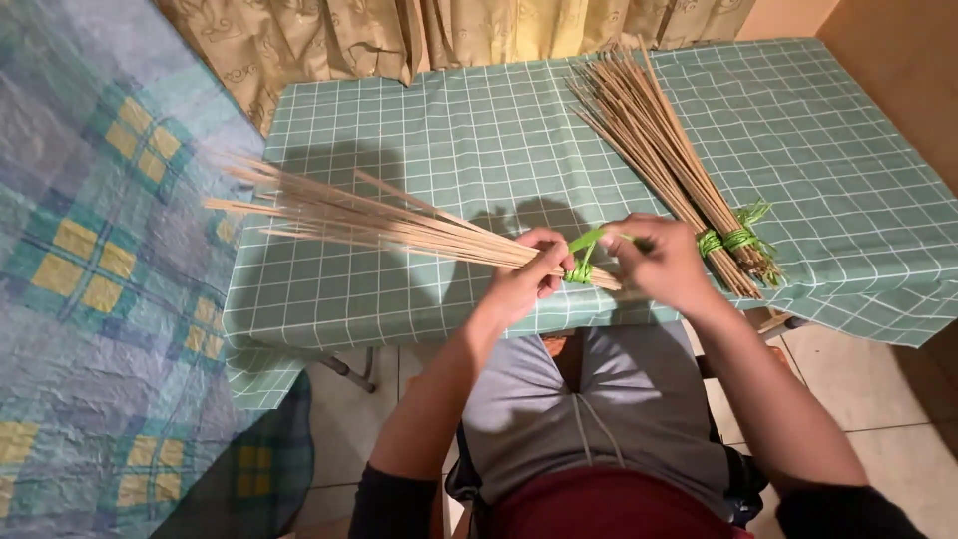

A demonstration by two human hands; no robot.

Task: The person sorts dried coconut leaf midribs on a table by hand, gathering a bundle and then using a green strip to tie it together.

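Over the near edge of the tabletop (449,150), covered in a green checked cloth, your left hand (524,279) is clenched around a loose fan of thin tan sticks (379,222) near its butt end. Your right hand (664,262) pinches a green plastic strip (589,240) wound around that end. Just beside your right hand lies a second, thicker bundle of sticks (649,140), already bound with green strip. Beige curtains (329,35) hang behind.
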